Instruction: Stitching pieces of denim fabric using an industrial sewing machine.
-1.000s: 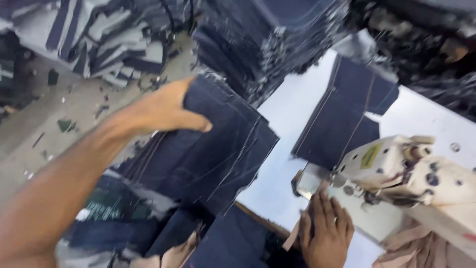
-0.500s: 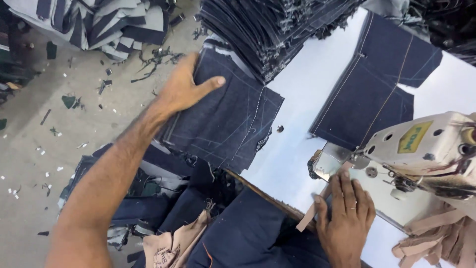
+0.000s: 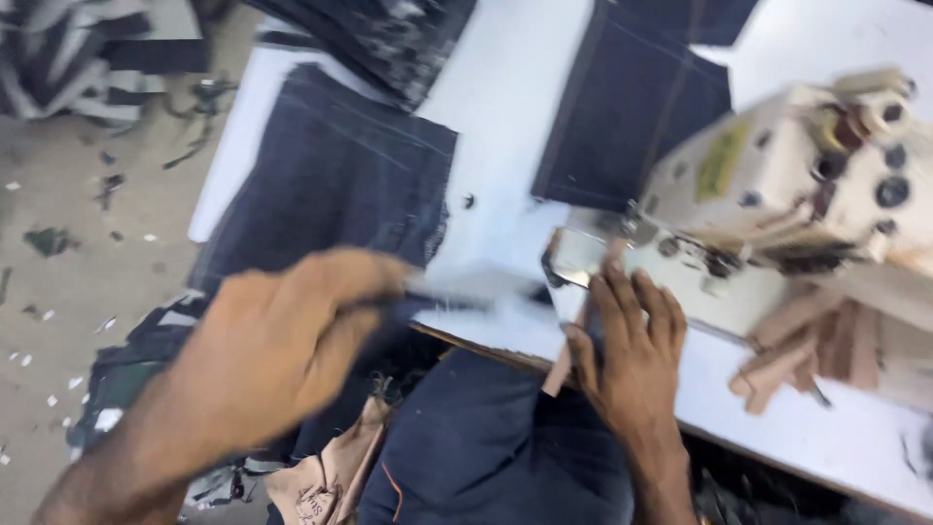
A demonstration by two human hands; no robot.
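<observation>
My left hand point(image 3: 292, 340) is blurred in motion near the front edge of the white table point(image 3: 505, 126). Its fingers pinch a thin dark denim piece point(image 3: 437, 301) that streaks toward the right. Just behind that hand lies a stack of dark denim panels point(image 3: 330, 175). My right hand point(image 3: 632, 360) lies flat with fingers spread at the metal plate point(image 3: 583, 255) of the cream sewing machine point(image 3: 777, 194). It presses on dark denim point(image 3: 486, 437) that hangs off the table, and a tan strip point(image 3: 559, 365) sits at its thumb.
A flat denim panel point(image 3: 622, 107) lies behind the machine. A tall pile of folded denim point(image 3: 389, 29) stands at the table's far edge. Tan patches point(image 3: 826, 340) are heaped right of the machine. The floor point(image 3: 78, 272) at left is littered with scraps and more denim.
My left hand has left the top of the denim stack and swung right toward the machine, now pinching a denim piece. My right hand has stayed at the machine's plate.
</observation>
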